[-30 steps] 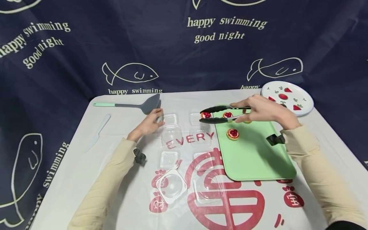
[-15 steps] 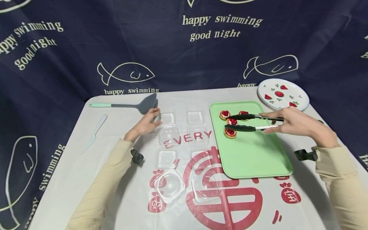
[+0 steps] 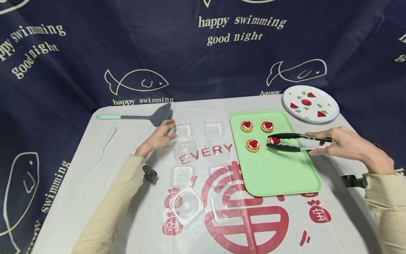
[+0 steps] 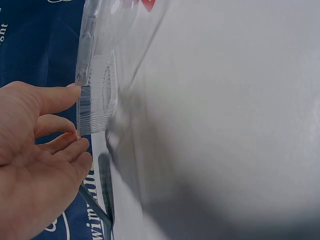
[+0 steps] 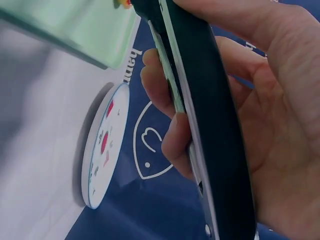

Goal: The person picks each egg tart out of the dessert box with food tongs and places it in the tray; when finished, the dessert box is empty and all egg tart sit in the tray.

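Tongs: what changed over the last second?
The right hand drew the black tongs back rightward, from the tray's left edge to the fourth tart on the green tray; the tips now bracket it. The left hand stayed at the clear container.

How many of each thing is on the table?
Tarts: 4
Clear boxes: 8
Tongs: 1
Tray: 1
Plate: 1
Spatula: 1
Knife: 1
Total: 17
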Demonstrator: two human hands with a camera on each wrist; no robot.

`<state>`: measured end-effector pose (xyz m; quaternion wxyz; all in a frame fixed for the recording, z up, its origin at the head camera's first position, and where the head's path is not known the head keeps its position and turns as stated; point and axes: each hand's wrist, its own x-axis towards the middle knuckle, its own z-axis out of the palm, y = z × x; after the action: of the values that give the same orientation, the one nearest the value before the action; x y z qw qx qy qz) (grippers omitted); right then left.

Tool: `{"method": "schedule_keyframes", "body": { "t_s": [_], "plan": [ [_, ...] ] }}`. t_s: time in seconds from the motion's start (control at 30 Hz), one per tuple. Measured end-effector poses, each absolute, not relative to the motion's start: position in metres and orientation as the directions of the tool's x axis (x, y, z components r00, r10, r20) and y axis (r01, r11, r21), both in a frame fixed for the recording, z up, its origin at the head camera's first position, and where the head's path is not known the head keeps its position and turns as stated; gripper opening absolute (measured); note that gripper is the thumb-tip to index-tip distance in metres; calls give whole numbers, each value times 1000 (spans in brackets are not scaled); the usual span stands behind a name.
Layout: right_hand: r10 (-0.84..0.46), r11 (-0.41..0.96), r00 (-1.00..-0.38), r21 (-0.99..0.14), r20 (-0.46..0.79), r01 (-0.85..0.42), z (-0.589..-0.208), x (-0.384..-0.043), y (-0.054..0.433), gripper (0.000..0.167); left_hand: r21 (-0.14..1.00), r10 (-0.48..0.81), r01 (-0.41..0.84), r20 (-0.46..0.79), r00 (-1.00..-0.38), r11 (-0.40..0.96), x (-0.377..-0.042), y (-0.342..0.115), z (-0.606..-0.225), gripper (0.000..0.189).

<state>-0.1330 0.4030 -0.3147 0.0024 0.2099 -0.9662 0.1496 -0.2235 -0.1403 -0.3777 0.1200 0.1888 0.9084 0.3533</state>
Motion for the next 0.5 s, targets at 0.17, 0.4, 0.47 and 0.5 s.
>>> {"method": "schedule_keyframes", "body": {
  "t_s": [0.17,0.4,0.47,0.5],
  "plan": [
    [-412,870,-910,-273,56,-410,-319,-132,403,56,690,430,259,-84,-899,676,-223,-141,-378,58],
    [-403,885,-913,-229,62,-406,-325,-129,404,63,694,430,244,-104,-897,677,-222,-140,-376,59],
    [-362,901,-932,-246,30,-358,-323,-126,406,68,695,431,245,-103,-897,676,-222,-140,-375,59],
    [-335,909,-942,-257,20,-329,-322,-125,408,71,696,431,246,-101,-896,675,-222,-140,-375,59]
  ]
}}
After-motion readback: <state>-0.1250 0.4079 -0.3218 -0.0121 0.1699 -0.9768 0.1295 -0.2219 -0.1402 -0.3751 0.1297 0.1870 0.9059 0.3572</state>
